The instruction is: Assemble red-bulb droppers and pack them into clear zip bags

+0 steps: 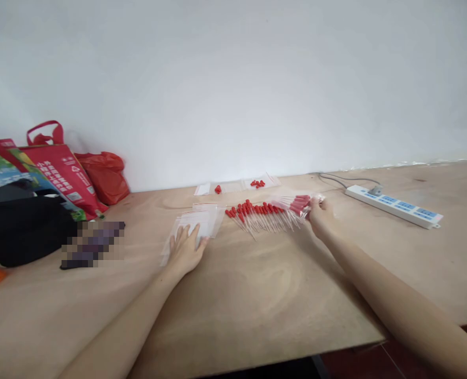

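Note:
My left hand (186, 249) lies with its fingers spread on a stack of clear zip bags (205, 227). In my right hand (321, 215) I grip the end of a clear zip bag (291, 201) with several red-headed sticks inside; the fingertips are partly hidden. Between my hands lies a row of loose red-headed sticks (257, 209), their thin white stems pointing mostly toward me. The held bag is over the right end of this row; I cannot tell whether it touches the sticks.
Near the wall lie two flat clear bags (229, 187) with red-headed pieces (257, 183). A white power strip (395, 206) with a plug and cable is at the right. Red shopping bags (60, 171), a black cloth item (24, 226) and a blurred-out object (93, 245) fill the left.

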Motion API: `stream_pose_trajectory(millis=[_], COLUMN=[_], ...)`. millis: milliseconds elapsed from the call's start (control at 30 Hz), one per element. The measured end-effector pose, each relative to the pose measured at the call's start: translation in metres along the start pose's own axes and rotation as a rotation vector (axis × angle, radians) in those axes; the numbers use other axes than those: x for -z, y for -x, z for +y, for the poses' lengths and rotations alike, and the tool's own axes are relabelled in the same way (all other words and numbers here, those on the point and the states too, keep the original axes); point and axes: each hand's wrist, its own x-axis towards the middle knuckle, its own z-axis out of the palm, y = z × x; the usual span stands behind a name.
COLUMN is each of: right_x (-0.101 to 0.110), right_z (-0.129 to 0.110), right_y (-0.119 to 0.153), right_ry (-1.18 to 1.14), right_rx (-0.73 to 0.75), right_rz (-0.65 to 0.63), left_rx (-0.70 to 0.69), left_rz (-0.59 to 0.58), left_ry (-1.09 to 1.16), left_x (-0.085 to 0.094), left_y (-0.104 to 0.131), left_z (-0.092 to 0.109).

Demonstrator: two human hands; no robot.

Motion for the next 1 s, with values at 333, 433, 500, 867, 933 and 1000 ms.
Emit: stream_pose_trajectory(millis=[333,433,500,867,933,1000], right_x=[0.03,0.03,0.027,-0.026,-0.034,-0.039], right_z=[0.011,0.007,0.003,-0.003,-0.003,-0.003], right_y=[-0.016,-0.012,-0.009,-0.012,-0.014,-0.016], right_ry=[0.397,0.57,0.703,0.984,1.003,0.994], right_rx=[-0.196,-0.144,-0.06,0.133,0.07,0.013], right_rz=[0.286,0.349,0.343,-0.187,-0.192,-0.198], left_rx=[0.111,0.076,0.06,-0.771,-0.791,-0.796], left_rz=[-0.141,-0.136,-0.115,-0.31,-0.377,-0.403], left_ry=[-0.175,-0.207,-0.216,0.13,0.123,0.124], left_x=[-0.003,-0.002,0.001,0.021,0.019,0.015], left_y=[-0.008,-0.008,-0.007,0.027,0.031,0.033], left_z=[-0.01,-0.012,-0.012,0.014,0.02,0.022])
